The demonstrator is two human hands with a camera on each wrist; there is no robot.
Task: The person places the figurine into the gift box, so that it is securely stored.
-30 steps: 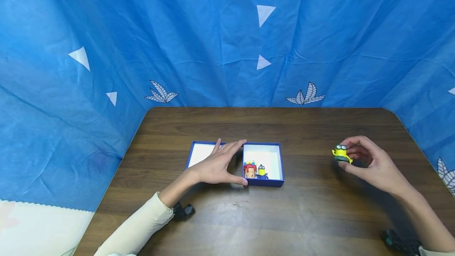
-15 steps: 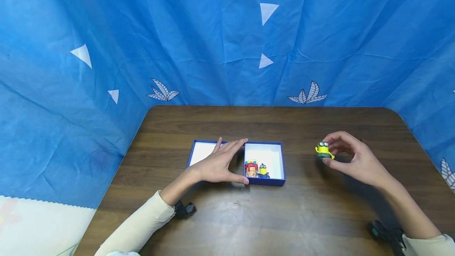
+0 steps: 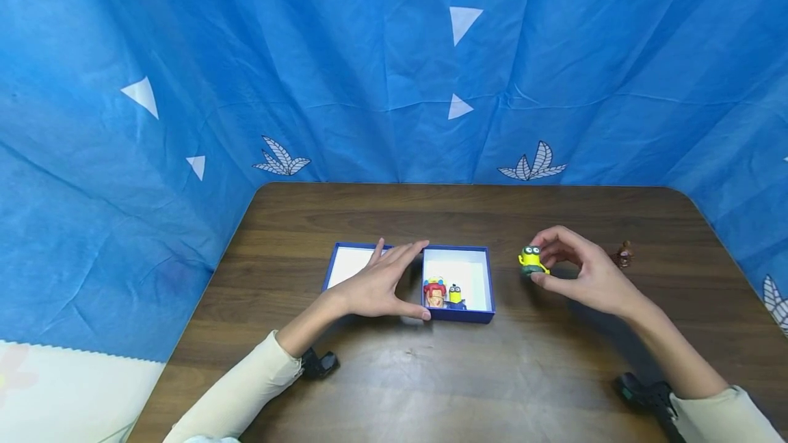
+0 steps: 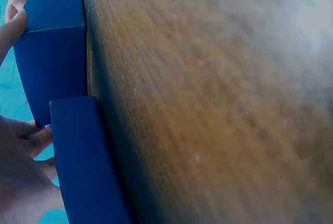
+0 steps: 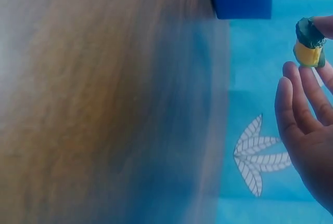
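Note:
My right hand (image 3: 581, 272) pinches a yellow Minion figurine (image 3: 532, 260) with goggle eyes and a dark green lower part, between thumb and fingertips, to the right of a small blue box (image 3: 487, 286). In the right wrist view the figurine (image 5: 308, 52) hangs from the thumb, with the other fingers spread beneath. My left hand (image 3: 375, 289) spans the box's left side, thumb at the front corner and index finger at the back corner. Inside the white-lined box sit a red-and-tan figure (image 3: 434, 292) and another yellow Minion (image 3: 455, 294) with a dark blue lower part.
A second blue-edged tray (image 3: 347, 264), white inside, lies left of the box, partly under my left hand. A small brown figure (image 3: 624, 254) stands on the wooden table (image 3: 455, 381) behind my right hand. A blue curtain (image 3: 394, 74) hangs behind the table.
My right hand has carried the Minion figurine leftward toward the box, and the brown figure has come into view behind it. My left hand stays at the box.

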